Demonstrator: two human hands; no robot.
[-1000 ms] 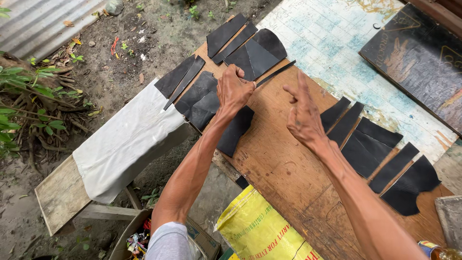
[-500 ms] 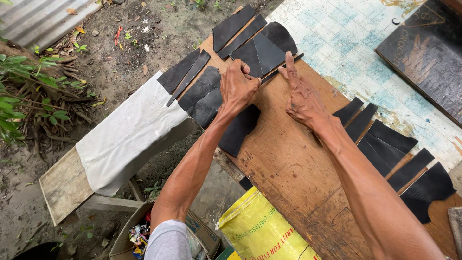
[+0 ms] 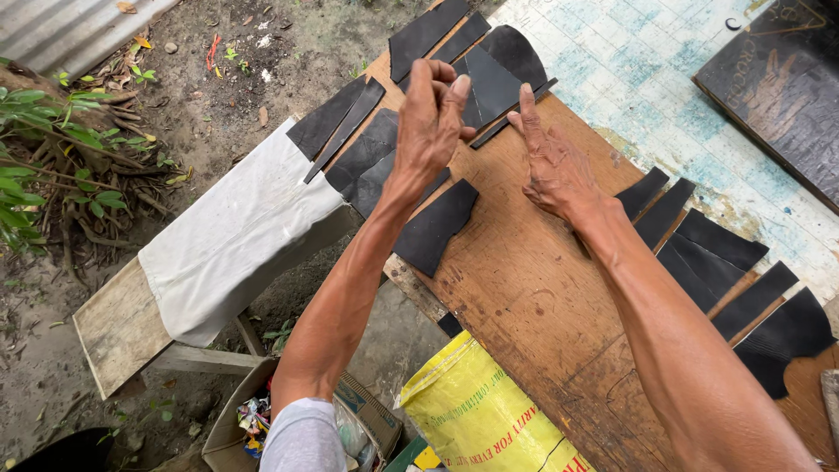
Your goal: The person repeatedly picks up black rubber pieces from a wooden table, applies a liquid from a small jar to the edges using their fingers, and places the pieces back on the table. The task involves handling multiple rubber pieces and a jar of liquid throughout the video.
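Left hand (image 3: 430,118) is lifted off the wooden surface (image 3: 524,280), fingers drawn loosely together in a grip that closes on nothing, hovering above the dark cut pieces (image 3: 384,162) fanned at the surface's far edge. Right hand (image 3: 552,166) lies flat and released on the bare wood, forefinger just beside a thin dark strip (image 3: 511,116).

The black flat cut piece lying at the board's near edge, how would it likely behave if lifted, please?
The black flat cut piece looks thin and sheet-like, so probably light and somewhat floppy. Lying flat, it should not roll. Its corner overhangs the brown wooden board, so a push might slide it off.
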